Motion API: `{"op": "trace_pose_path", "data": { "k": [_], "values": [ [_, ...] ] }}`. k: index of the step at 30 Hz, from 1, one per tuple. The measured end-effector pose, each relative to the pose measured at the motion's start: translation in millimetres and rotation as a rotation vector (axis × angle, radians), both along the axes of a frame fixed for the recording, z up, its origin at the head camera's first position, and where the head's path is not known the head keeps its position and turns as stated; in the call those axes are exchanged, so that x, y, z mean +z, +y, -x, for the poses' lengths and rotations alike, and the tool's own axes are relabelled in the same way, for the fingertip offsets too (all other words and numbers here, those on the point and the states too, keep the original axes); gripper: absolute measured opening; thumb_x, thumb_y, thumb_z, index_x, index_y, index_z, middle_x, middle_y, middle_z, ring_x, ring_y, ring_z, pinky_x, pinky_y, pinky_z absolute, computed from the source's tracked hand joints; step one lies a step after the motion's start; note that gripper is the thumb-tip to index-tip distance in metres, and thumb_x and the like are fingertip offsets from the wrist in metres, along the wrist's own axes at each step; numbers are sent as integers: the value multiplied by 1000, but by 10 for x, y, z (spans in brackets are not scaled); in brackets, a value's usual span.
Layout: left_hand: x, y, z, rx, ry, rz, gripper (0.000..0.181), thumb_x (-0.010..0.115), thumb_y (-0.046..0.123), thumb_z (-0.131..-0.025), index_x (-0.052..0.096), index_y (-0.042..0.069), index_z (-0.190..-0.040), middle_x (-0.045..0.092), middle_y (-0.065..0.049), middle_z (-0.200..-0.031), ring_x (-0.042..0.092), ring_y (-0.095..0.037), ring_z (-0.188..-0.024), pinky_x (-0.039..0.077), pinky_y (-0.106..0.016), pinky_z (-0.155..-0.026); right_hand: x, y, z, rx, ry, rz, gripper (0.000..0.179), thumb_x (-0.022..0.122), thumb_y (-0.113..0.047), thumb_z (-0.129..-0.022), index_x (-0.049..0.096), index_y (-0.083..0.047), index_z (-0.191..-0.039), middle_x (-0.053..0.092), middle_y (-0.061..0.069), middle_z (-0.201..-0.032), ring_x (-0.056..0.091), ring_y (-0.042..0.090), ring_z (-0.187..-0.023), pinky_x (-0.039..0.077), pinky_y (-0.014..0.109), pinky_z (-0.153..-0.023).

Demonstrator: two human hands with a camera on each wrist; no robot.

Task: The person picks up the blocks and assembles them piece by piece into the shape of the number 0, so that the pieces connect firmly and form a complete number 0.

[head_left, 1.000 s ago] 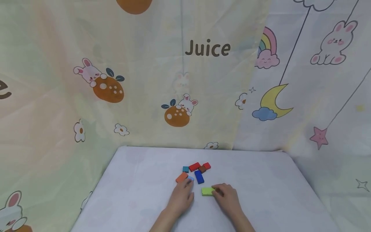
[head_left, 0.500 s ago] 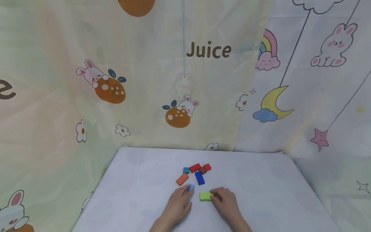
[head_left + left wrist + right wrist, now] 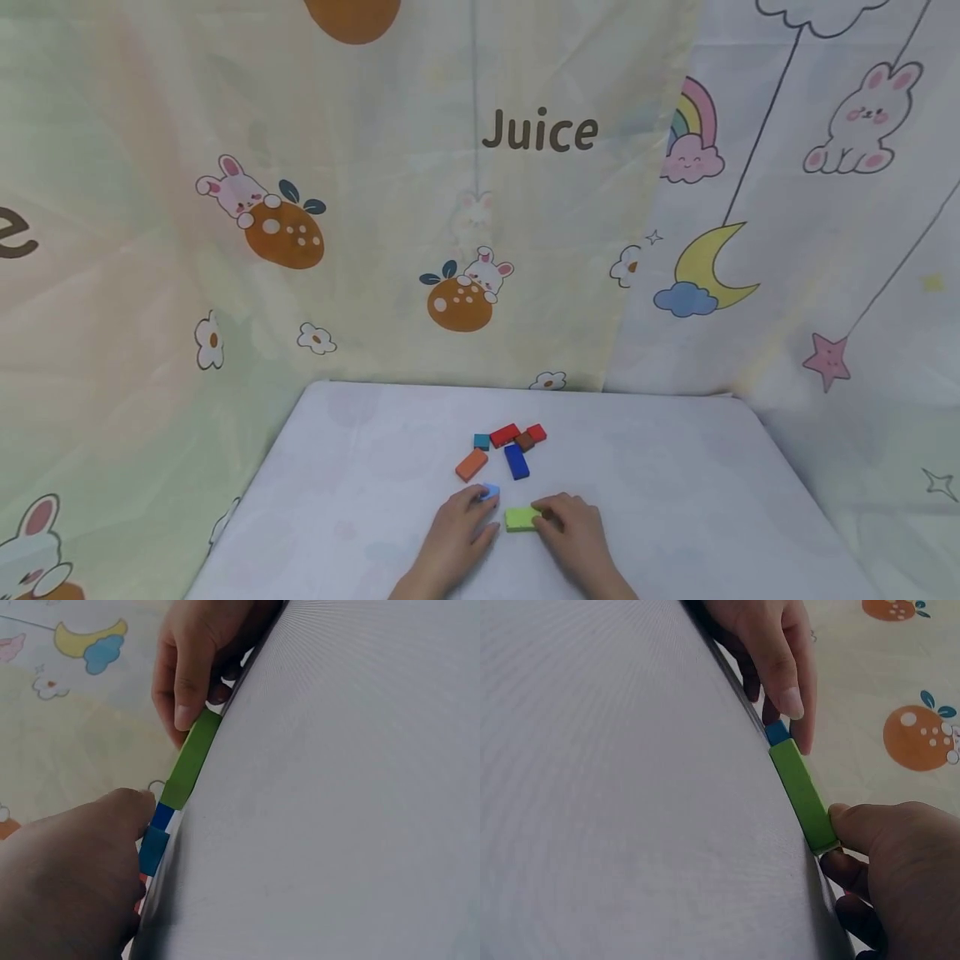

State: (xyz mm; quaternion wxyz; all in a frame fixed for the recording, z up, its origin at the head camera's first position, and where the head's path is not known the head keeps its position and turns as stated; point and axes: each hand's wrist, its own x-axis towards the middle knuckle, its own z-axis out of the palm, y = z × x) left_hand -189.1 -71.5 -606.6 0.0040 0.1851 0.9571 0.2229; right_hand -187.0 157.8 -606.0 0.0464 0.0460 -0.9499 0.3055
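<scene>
In the head view, my right hand [image 3: 576, 533] pinches the right end of a lime-green toy block [image 3: 519, 520]; the right wrist view shows thumb and fingers about that end. My left hand [image 3: 450, 533] has curved fingers on a small light blue block [image 3: 491, 490], partly covered by them. Its thumb points toward the green block's left end without visibly touching it. In the right wrist view the blue block [image 3: 777, 732] sits close to the green block's [image 3: 802, 791] left end; whether they touch I cannot tell.
Beyond the hands lie an orange block [image 3: 472, 465], a dark blue block [image 3: 517, 462], a teal block [image 3: 482, 442], a long red block [image 3: 505, 435], a brown block [image 3: 525, 441] and a small red block [image 3: 536, 432]. All rest on a white-covered table [image 3: 360, 483] before a printed cloth backdrop [image 3: 375, 208].
Both hands have drawn back toward the person. The light blue block has come away from the orange block with the left hand, and the green block has shifted nearer and slightly left.
</scene>
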Motion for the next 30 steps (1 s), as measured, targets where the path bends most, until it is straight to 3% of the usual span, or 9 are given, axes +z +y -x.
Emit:
{"op": "trace_pose_path", "data": {
  "k": [4, 10, 17, 30],
  "values": [
    [-16, -7, 10, -1, 20, -23, 50, 56, 55, -94, 55, 34, -140, 50, 8, -146, 48, -17, -134, 46, -46, -108, -23, -50, 20, 2, -1, -16, 15, 71, -41, -87, 69, -36, -102, 60, -26, -88, 47, -1, -81, 36, 28, -79],
    [-38, -3, 28, 5, -11, -62, 49, 58, 55, -93, 57, 35, -138, 50, 8, -144, 51, -15, -131, 49, -43, -105, -44, -94, 41, 25, -13, -26, 16, 70, -42, -88, 70, -36, -103, 60, -25, -87, 46, -1, -78, 34, 26, -76],
    [-44, -23, 51, 2, 58, -51, 50, 63, 52, -92, 59, 31, -137, 51, 7, -144, 51, -16, -132, 49, -42, -106, -18, -119, 96, 52, -9, -21, 17, 69, -42, -89, 69, -36, -105, 59, -26, -87, 45, -1, -78, 33, 25, -76],
    [-48, 12, 278, 3, 116, -47, 50, 67, 48, -91, 59, 32, -137, 52, 6, -143, 52, -15, -131, 49, -40, -106, -12, -62, 342, 95, 24, -12, 19, 70, -41, -89, 71, -35, -107, 60, -24, -86, 46, 1, -79, 34, 25, -75]
  ]
}}
